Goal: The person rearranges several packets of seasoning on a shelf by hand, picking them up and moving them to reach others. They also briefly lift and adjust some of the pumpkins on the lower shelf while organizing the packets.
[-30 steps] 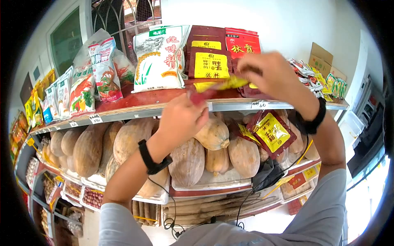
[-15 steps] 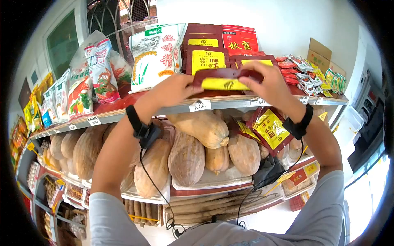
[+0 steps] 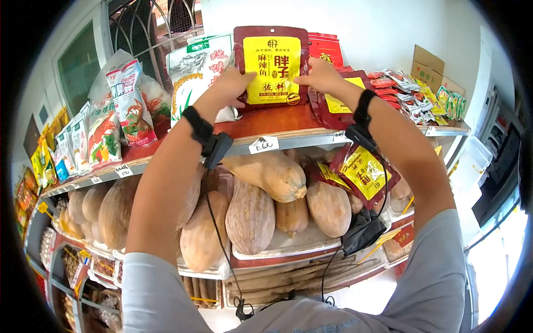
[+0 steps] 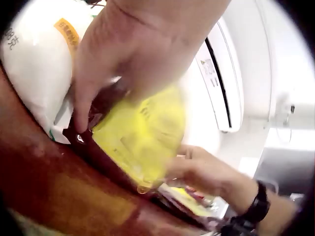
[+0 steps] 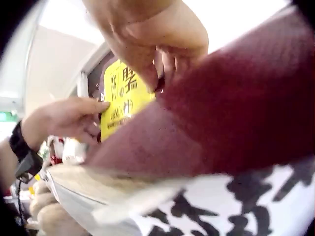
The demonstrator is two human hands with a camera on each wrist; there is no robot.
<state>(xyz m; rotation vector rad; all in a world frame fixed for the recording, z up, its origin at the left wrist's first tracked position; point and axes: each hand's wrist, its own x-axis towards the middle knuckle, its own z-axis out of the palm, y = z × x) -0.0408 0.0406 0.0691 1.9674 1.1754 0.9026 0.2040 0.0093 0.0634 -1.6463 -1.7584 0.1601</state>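
Note:
Upright at the front of the top shelf point(image 3: 272, 123) stands a dark red seasoning pouch point(image 3: 273, 66) with a yellow label facing me. My left hand point(image 3: 229, 89) grips its left edge, the thumb lying over the label. On the opposite edge, my right hand point(image 3: 326, 79) pinches the pouch between thumb and fingers. The left wrist view shows the pouch point(image 4: 142, 135) blurred, its lower edge close over the wood. Just right of my right hand, another dark red pouch point(image 3: 336, 105) leans back. A white bag point(image 3: 194, 69) is partly hidden behind my left hand.
A red bag point(image 3: 326, 47) stands behind the right hand, and small packets point(image 3: 408, 91) are heaped farther right. White and red bags point(image 3: 133, 102) line the left. Below the shelf edge with its price tag point(image 3: 264, 145) lie squashes point(image 3: 251, 219) and a hanging pouch point(image 3: 366, 175).
The pouch, earlier tilted in both hands at the shelf edge, now stands upright with its label facing me. Both hands have moved from its top to its sides.

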